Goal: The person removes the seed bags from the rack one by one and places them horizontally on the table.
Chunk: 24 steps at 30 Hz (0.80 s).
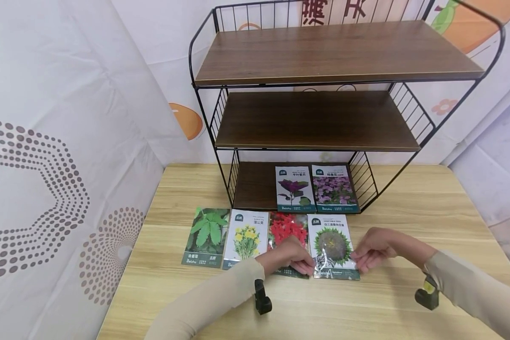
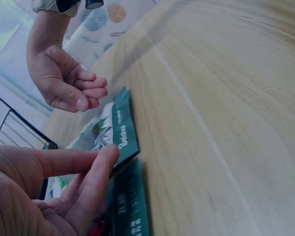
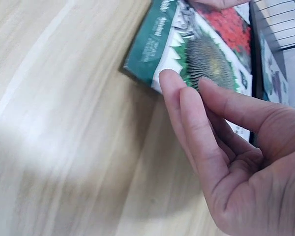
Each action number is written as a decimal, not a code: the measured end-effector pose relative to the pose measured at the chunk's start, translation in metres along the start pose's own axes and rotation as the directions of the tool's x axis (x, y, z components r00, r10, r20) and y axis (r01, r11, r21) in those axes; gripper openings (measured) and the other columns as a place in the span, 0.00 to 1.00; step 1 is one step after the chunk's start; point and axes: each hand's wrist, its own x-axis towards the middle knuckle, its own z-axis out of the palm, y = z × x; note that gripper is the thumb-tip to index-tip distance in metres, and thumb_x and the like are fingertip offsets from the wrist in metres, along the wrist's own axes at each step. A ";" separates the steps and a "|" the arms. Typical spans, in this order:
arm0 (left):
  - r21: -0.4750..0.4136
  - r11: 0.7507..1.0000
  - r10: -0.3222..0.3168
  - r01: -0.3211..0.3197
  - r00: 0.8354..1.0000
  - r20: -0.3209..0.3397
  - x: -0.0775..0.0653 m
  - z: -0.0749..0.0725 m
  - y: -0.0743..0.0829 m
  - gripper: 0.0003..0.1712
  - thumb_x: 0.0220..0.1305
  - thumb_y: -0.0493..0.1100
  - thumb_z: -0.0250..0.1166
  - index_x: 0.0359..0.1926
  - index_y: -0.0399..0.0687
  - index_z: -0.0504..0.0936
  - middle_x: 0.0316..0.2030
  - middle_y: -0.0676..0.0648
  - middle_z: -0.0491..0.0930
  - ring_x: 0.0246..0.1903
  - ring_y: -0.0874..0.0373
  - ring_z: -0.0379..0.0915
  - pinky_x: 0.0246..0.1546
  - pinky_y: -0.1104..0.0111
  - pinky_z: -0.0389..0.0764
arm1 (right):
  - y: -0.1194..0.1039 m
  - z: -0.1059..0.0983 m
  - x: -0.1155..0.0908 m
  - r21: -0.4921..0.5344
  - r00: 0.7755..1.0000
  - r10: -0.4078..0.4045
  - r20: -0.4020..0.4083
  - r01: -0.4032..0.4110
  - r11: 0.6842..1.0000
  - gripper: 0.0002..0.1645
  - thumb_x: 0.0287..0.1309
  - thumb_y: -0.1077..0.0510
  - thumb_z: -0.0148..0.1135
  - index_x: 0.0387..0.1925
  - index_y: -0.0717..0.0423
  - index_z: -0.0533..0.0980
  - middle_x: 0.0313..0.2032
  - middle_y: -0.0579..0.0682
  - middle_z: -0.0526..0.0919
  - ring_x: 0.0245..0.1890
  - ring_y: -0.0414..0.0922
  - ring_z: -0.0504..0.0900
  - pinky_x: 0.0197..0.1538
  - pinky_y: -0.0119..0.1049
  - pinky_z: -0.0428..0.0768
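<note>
A flat, white-and-green rectangular seed packet with a spiky round flower head (image 1: 333, 243) lies on the pale wood-grain counter (image 1: 344, 311), between the two hands. Left hand (image 1: 290, 255): over the packet with red flowers (image 1: 286, 227), fingertips and thumb together; whether they pinch an edge cannot be told. Right hand (image 1: 375, 250): beside the first packet's right edge, fingers loosely bent, thumb apart. Left: yellow-flowered (image 1: 247, 236) and green-leaf (image 1: 206, 236) packets. Behind: black-framed, brown-shelved rack (image 1: 318, 120), two packets on its lowest shelf.
</note>
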 end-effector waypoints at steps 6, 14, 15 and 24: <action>-0.033 0.999 0.026 -0.026 1.000 0.018 0.002 -0.011 0.009 0.04 0.58 0.29 0.72 0.26 0.35 0.89 0.26 0.38 0.89 0.14 0.64 0.80 0.19 0.74 0.87 | -0.019 -0.006 0.003 0.046 0.999 -0.044 0.007 0.043 0.998 0.11 0.65 0.63 0.66 0.40 0.73 0.83 0.28 0.56 0.90 0.27 0.42 0.90 0.37 0.32 0.92; -0.126 0.990 0.070 -0.071 0.997 -0.014 0.006 -0.031 0.023 0.03 0.62 0.32 0.70 0.31 0.35 0.89 0.28 0.38 0.89 0.16 0.64 0.81 0.21 0.75 0.88 | -0.051 -0.013 0.005 0.141 0.989 -0.145 -0.015 0.145 0.979 0.16 0.69 0.63 0.62 0.47 0.76 0.80 0.30 0.54 0.91 0.29 0.41 0.91 0.39 0.30 0.91; -0.133 0.988 0.079 -0.081 0.997 -0.019 0.006 -0.033 0.025 0.03 0.63 0.32 0.70 0.33 0.35 0.89 0.29 0.38 0.89 0.16 0.64 0.81 0.22 0.74 0.88 | -0.055 -0.013 0.006 0.157 0.987 -0.158 -0.024 0.160 0.975 0.16 0.69 0.63 0.61 0.48 0.76 0.80 0.31 0.55 0.91 0.30 0.41 0.91 0.39 0.30 0.91; -0.224 0.959 0.162 -0.174 0.984 -0.070 0.006 -0.062 0.038 0.12 0.68 0.33 0.66 0.48 0.28 0.85 0.34 0.37 0.89 0.20 0.66 0.82 0.34 0.71 0.92 | -0.081 -0.009 0.019 0.296 0.965 -0.246 -0.092 0.262 0.919 0.19 0.75 0.62 0.52 0.56 0.76 0.73 0.35 0.52 0.91 0.35 0.40 0.91 0.49 0.33 0.91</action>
